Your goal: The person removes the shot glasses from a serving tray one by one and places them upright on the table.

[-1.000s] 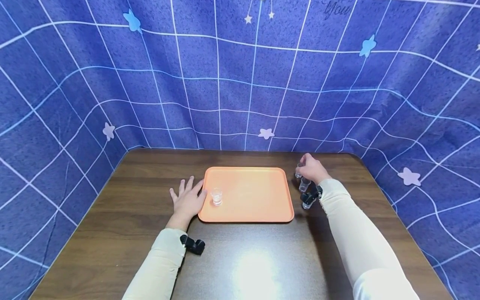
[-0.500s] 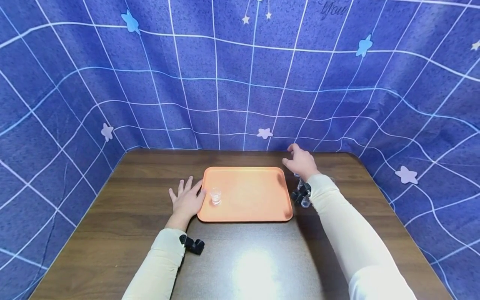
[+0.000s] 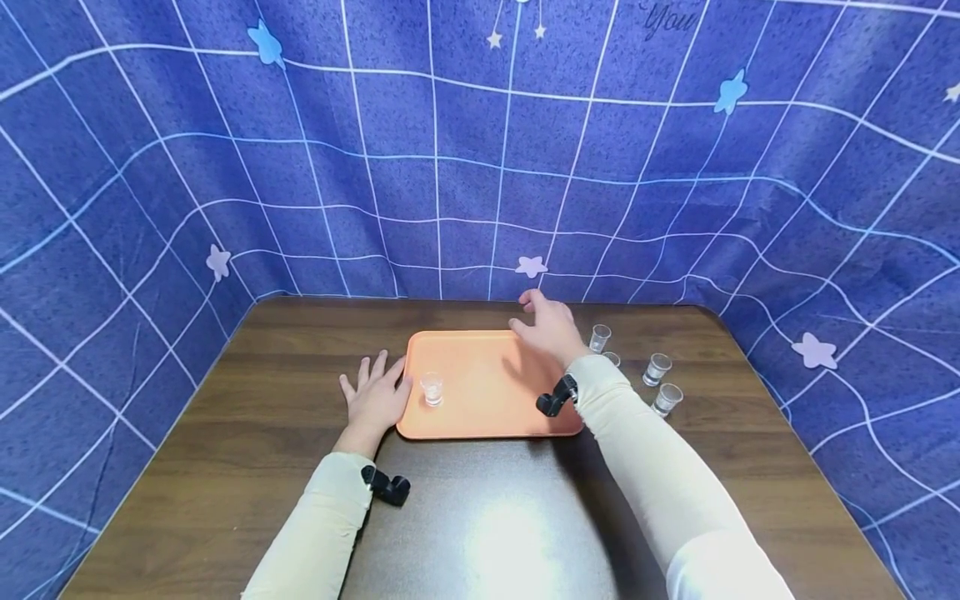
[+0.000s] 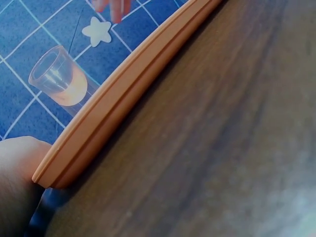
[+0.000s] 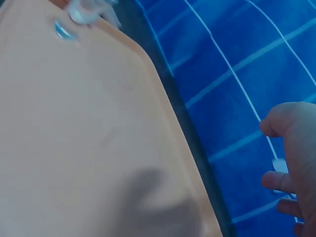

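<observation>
My left hand (image 3: pixel 377 400), fingers spread, rests against the left edge of the orange tray (image 3: pixel 495 427). In the left wrist view its thumb (image 4: pixel 24 153) lies at the tray's rim. A small clear shot glass (image 3: pixel 432 389), apparently with some clear liquid in it, stands upright on the tray just right of that hand. My right hand (image 3: pixel 553 332) hovers over the tray's back right corner and casts a shadow on it. Between its loosely bent fingers nothing shows, and in the right wrist view the thumb (image 5: pixel 279 118) stands apart from the other fingers.
Right of the tray, several more shot glasses stand on the wooden table: one at the back (image 3: pixel 599 337), another partly hidden by the right sleeve, and a pair (image 3: pixel 657 369) farther right. A blue star-patterned curtain (image 3: pixel 480 192) hangs behind the table.
My right hand has left the back glass at the right and moved left over the tray, uncovering the glasses there. The left hand and the glass on the tray stay put.
</observation>
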{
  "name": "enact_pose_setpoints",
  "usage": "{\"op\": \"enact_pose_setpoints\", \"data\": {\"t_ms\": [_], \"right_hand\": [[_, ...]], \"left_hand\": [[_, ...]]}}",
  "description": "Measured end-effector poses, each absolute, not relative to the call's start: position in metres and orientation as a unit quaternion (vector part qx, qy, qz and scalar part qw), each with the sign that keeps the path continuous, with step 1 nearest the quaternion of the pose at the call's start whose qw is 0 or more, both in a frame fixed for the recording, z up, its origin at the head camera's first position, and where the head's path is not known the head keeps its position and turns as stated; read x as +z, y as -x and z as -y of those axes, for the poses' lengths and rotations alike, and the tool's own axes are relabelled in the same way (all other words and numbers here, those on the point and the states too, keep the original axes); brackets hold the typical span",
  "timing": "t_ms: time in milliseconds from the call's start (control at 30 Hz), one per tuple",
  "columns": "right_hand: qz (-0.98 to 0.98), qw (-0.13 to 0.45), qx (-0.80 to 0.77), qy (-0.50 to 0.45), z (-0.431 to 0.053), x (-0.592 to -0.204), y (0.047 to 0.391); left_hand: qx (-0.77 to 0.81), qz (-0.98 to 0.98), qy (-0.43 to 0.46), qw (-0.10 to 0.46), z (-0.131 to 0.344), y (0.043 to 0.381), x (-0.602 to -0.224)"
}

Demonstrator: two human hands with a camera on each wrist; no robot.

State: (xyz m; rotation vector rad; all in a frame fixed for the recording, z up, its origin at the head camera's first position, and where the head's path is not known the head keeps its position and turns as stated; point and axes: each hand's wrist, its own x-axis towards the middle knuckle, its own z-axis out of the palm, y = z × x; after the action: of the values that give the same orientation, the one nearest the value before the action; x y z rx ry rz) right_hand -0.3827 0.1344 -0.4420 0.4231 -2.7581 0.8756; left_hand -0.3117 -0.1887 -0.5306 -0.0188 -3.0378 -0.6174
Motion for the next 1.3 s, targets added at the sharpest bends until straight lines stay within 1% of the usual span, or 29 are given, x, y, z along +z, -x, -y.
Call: {"op": "enact_pose_setpoints", "data": {"t_ms": [367,667,767,833,933,1133,1300], "right_hand": [[0.913,0.038,0.346,-0.211,-0.087,-0.460,0.365],[0.864,-0.058,0.414,-0.280,-0.057,-0.473,0.344],[0.848,-0.066,0.423,-0.312,-0.049,-0.480,0.340],[0.843,-0.062,0.420,-0.329,-0.045,-0.483,0.337],[0.854,-0.033,0.383,-0.351,-0.039,-0.489,0.334],[0.882,0.047,0.291,-0.367,-0.033,-0.496,0.327],[0.890,0.081,0.257,-0.369,-0.029,-0.500,0.327]], "left_hand": [[-0.199,0.980,0.006,0.021,0.189,0.313,-0.531],[-0.195,0.981,0.004,0.020,0.188,0.313,-0.529],[-0.192,0.981,0.005,0.019,0.188,0.313,-0.528],[-0.191,0.981,0.005,0.018,0.188,0.313,-0.528],[-0.192,0.981,0.004,0.017,0.188,0.312,-0.528],[-0.190,0.982,0.005,0.012,0.188,0.311,-0.527],[-0.187,0.982,0.006,0.008,0.189,0.312,-0.526]]}}
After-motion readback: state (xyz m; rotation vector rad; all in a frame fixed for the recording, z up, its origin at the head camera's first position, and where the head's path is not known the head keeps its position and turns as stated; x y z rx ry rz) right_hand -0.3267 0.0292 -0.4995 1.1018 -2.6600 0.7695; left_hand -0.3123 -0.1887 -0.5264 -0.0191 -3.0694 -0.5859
